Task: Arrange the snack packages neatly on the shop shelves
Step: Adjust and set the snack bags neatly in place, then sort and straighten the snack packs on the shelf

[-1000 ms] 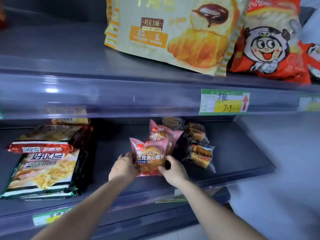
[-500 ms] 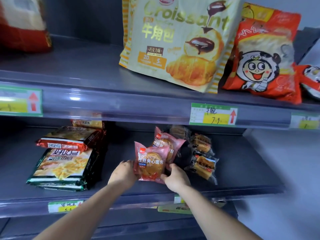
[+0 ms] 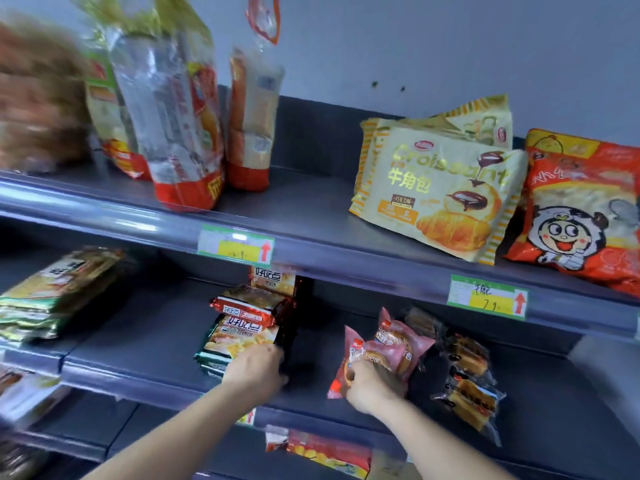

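Below grey wall [image 3: 450, 46], dark shelves [image 3: 311, 206].

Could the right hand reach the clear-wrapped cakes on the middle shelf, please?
Probably yes: the cakes lie right of the pink bun pack the right hand grips, with nothing in front; it would need to let go first.

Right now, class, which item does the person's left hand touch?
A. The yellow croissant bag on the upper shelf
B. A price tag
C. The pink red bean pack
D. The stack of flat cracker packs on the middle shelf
D: the left hand lies on the near right corner of the cracker stack, while the right hand grips the pink red bean pack.
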A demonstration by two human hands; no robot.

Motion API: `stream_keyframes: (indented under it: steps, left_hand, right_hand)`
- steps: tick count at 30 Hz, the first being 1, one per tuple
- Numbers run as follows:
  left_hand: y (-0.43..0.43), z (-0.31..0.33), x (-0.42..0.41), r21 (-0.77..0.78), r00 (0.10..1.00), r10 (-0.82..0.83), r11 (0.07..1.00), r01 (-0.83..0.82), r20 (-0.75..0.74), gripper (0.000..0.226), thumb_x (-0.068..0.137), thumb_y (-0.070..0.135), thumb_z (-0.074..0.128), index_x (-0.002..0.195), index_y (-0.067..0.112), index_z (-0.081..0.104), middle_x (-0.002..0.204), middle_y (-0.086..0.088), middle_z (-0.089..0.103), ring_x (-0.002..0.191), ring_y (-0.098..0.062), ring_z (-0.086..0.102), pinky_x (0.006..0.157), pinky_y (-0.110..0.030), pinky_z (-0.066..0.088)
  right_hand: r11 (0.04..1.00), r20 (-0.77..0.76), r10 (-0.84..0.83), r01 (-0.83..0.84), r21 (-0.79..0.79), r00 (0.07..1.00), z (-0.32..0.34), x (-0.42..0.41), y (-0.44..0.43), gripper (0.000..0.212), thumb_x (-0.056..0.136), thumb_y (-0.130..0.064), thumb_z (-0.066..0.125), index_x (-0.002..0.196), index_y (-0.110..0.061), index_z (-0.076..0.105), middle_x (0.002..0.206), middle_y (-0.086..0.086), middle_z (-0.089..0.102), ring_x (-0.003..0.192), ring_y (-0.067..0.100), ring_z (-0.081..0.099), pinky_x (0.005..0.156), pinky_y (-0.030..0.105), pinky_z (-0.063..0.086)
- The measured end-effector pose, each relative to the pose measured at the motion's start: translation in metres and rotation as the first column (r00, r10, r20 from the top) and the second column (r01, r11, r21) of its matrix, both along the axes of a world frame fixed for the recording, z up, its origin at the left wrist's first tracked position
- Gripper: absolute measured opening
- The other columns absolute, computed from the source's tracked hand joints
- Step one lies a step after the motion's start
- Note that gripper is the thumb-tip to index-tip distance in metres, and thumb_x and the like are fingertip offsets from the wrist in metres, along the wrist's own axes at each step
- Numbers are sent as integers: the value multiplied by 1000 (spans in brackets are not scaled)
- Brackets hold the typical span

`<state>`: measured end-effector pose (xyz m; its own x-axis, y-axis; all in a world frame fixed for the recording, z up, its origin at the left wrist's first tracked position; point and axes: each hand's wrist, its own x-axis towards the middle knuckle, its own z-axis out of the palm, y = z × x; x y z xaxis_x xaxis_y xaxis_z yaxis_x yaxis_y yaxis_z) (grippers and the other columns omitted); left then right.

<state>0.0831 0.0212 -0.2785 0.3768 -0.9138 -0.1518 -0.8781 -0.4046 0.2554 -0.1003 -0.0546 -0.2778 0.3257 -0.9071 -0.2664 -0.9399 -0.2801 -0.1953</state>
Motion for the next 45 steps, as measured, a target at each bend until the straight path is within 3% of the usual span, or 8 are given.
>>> stream_keyframes:
  steps: [2, 6, 14, 17, 27, 35, 40, 45]
  left_hand:
    - [19, 11, 22, -12, 998, 31, 999, -31, 51, 33, 87, 36, 63, 116, 21, 63, 119, -5, 63, 110, -26, 60, 86, -33, 50]
    - [65, 30, 71, -27, 992, 109, 994, -107, 69, 29, 83, 30, 59, 110, 21, 65, 113, -3, 65, 104, -27, 63, 82, -34, 53]
    - [174, 80, 188, -82, 965, 208, 977, -197, 158, 25, 82, 27, 58, 105, 20, 64, 114, -2, 64, 105, -26, 62, 80, -33, 52]
    - [215, 100, 232, -111, 944, 266, 962, -249, 194, 23, 83, 28, 58, 103, 19, 63, 111, -4, 64, 105, -27, 62, 79, -34, 51]
    - [313, 135, 364, -204, 883, 401, 911, -357, 245, 36, 85, 35, 62, 118, 21, 62, 119, -1, 62, 112, -24, 60, 90, -37, 52]
    - [332, 161, 442, -229, 854, 450, 888, -398, 262, 31, 86, 34, 62, 114, 20, 63, 115, 0, 62, 109, -24, 59, 85, -34, 53]
    - [315, 187, 489, -279, 848, 440, 889, -364, 297, 22, 89, 37, 60, 99, 17, 62, 98, 0, 58, 93, -22, 58, 64, -29, 42]
    - [289, 220, 543, -397, 825, 471, 854, -337, 312, 24, 89, 36, 57, 104, 19, 63, 107, 0, 62, 99, -22, 59, 66, -28, 41]
  right_hand:
    - [998, 32, 68, -67, -5, 997, 9, 24, 11, 14, 84, -32, 61, 97, -27, 61, 107, -5, 65, 92, 21, 59, 76, 27, 48]
    - [977, 74, 213, -212, -26, 974, 27, 81, 42, 29, 82, -33, 68, 109, -25, 63, 118, -2, 63, 107, 23, 60, 82, 31, 49]
    - [885, 74, 454, -440, -150, 888, 74, 214, 126, 35, 83, -39, 69, 116, -28, 62, 121, -5, 62, 113, 22, 58, 77, 29, 41]
    - [854, 110, 512, -491, -169, 852, 88, 270, 155, 33, 82, -39, 70, 112, -28, 63, 120, -3, 64, 110, 22, 60, 85, 29, 48]
    - [748, 150, 653, -600, -283, 743, 127, 421, 230, 33, 82, -35, 67, 113, -26, 64, 119, -3, 65, 108, 20, 60, 85, 29, 50]
    - [686, 204, 722, -644, -339, 661, 167, 519, 249, 32, 83, -37, 67, 112, -26, 66, 114, -4, 66, 106, 19, 60, 87, 30, 50]
    - [662, 280, 747, -631, -405, 603, 195, 588, 243, 28, 82, -38, 67, 108, -27, 67, 109, -3, 68, 101, 20, 62, 85, 34, 53]
    - [623, 322, 777, -587, -517, 541, 236, 656, 228, 25, 86, -35, 64, 107, -23, 69, 108, -2, 70, 102, 19, 62, 85, 28, 49]
